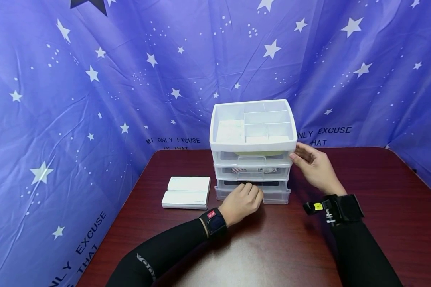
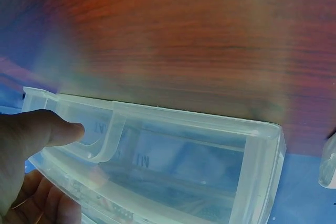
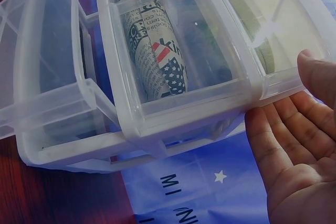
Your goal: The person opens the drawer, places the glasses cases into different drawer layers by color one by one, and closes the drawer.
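Note:
A clear white plastic drawer organizer [image 1: 253, 146] with three drawers and a divided top tray stands toward the back of the table. Its bottom drawer [image 1: 276, 196] juts out in front of the two above. My left hand [image 1: 242, 202] grips this drawer at its front handle, thumb [image 2: 65, 132] on the outer face and the other fingers curled. At the right side, my right hand [image 1: 317, 166] touches the upper front corner with fairly straight fingers. Inside the middle drawer lies a newsprint-patterned item [image 3: 152, 51] with stars and stripes. The top drawer holds something yellowish [image 3: 291, 30].
A white two-part flat case [image 1: 186, 195] lies on the dark red wooden table [image 1: 273, 247], left of the organizer. Behind the table hangs a blue curtain [image 1: 194, 48] with white stars. Both wrists wear black bands.

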`<state>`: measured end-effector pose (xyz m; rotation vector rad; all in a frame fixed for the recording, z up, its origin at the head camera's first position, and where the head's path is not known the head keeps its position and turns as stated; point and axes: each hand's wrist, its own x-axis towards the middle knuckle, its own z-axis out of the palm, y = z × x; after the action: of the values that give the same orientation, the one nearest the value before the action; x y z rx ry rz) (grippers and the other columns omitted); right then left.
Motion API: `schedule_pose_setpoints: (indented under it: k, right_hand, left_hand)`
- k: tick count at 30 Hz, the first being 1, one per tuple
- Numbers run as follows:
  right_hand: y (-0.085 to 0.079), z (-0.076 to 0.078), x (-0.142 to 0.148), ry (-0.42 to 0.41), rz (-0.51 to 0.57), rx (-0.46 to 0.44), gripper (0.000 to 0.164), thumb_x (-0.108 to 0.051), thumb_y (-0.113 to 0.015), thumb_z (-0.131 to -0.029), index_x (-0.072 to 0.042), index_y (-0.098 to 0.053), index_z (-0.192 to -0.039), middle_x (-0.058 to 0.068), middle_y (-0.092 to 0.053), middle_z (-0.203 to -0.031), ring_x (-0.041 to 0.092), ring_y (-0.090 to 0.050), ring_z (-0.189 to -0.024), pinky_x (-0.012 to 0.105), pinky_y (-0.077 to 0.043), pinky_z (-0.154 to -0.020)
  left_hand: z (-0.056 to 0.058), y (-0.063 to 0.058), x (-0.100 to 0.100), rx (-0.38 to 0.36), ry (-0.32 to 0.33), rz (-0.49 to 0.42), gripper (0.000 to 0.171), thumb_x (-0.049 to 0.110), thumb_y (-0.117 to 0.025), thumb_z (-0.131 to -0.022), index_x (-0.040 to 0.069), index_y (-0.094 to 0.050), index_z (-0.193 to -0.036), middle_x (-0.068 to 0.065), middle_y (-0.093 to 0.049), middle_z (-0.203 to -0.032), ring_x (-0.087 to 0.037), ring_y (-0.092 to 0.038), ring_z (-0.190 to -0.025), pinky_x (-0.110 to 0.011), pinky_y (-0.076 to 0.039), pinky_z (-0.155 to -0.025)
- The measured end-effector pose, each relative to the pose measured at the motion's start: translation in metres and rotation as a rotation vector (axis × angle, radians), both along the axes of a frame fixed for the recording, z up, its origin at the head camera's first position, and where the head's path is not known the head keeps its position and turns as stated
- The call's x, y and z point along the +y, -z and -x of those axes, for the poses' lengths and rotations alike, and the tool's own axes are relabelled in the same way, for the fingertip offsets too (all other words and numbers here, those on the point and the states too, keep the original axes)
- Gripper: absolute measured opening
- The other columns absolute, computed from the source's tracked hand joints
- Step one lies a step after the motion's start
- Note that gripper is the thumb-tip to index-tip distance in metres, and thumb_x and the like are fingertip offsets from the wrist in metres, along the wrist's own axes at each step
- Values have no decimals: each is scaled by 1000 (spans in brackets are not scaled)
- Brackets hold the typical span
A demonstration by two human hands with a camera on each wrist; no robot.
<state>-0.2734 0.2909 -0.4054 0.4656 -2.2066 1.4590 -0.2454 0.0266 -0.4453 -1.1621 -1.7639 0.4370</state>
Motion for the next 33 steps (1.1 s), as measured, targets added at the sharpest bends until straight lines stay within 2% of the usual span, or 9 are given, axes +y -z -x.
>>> schedule_pose_setpoints:
  k: [7,14,20,27,33]
  right_hand:
    - [-1,0,0,-11,3,-8,41,-11,-64,-95,5,-54,-132,23,-61,-117,0,-58,-100,11,-48,-80]
    - [-8,-7,-4,-22,-3,-17,41,-6,-63,-96,8,-53,-132,24,-60,-118,0,-57,-101,10,-47,-80]
    - [-17,-15,-10,-8,-14,-11,39,-3,-61,-95,11,-52,-131,28,-59,-117,1,-57,-101,9,-47,-80]
    - [-4,-3,-1,-3,-13,-19,42,-10,-63,-96,5,-53,-134,23,-61,-119,-1,-56,-102,9,-47,-81]
    - [-2,-1,1,-16,0,-13,41,-11,-64,-96,5,-54,-133,23,-61,-119,0,-57,-103,10,-47,-81]
  left_hand:
    - [-2,5,-2,-10,15,-2,32,7,-34,-101,11,-64,-90,1,-55,-82,-14,-53,-73,-21,-42,-59]
    - [-9,0,-3,27,20,-7,20,10,-45,-97,12,-63,-89,2,-55,-80,-12,-52,-70,-20,-41,-57]
    - [-13,-3,-5,37,18,3,21,10,-45,-97,12,-64,-90,3,-56,-80,-11,-51,-69,-20,-42,-57]
    - [-17,-3,-6,27,22,13,18,10,-47,-97,13,-64,-90,3,-56,-81,-11,-52,-70,-20,-42,-58]
    - [-20,-3,-7,22,38,6,20,10,-45,-98,13,-63,-88,3,-55,-80,-11,-53,-71,-20,-45,-61]
